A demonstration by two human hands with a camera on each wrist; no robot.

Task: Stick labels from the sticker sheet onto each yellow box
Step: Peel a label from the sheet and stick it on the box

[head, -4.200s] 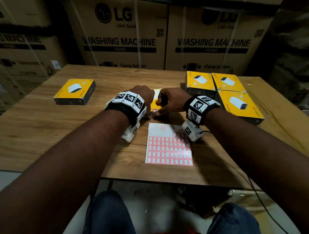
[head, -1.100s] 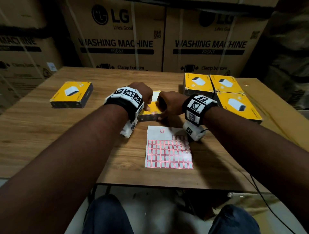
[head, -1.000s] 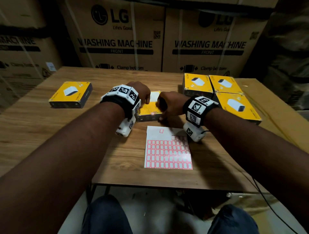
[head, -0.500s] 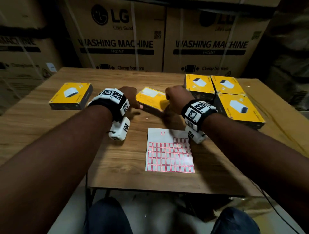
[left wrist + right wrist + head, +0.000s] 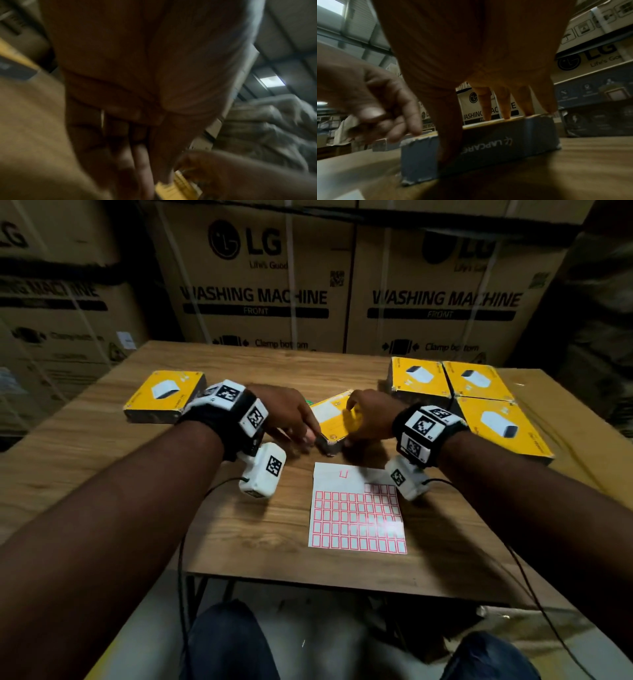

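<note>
On the wooden tabletop (image 5: 102,474), a yellow box (image 5: 334,419) sits at the centre, just past the sticker sheet (image 5: 356,515), turned at an angle so one corner points back toward the person. The right hand (image 5: 368,416) holds this box in its grip: in the right wrist view the thumb (image 5: 450,135) runs down the grey side printed LAPCARE while the fingertips (image 5: 486,116) press on the yellow top edge. The left hand (image 5: 287,414) is at the box's 9 o'clock, fingers loosely bent, their tips touching the near left corner; the left wrist view is blurred, so whether that grip closes on the box or only rests against it I cannot tell.

The sticker sheet lies flat at 6 o'clock from the box, near the tabletop's front edge, with rows of red-bordered labels filling its lower part and one lone red outline (image 5: 343,473) in the bare white strip at the top.

A second yellow box (image 5: 164,395) lies flat at 9 o'clock, beyond the left wrist. Three more yellow boxes (image 5: 479,402) are packed together at 2 o'clock, touching one another, each showing a white product picture on top.

Large cardboard cartons (image 5: 260,285) marked LG WASHING MACHINE stand behind the tabletop at 12 o'clock
</note>
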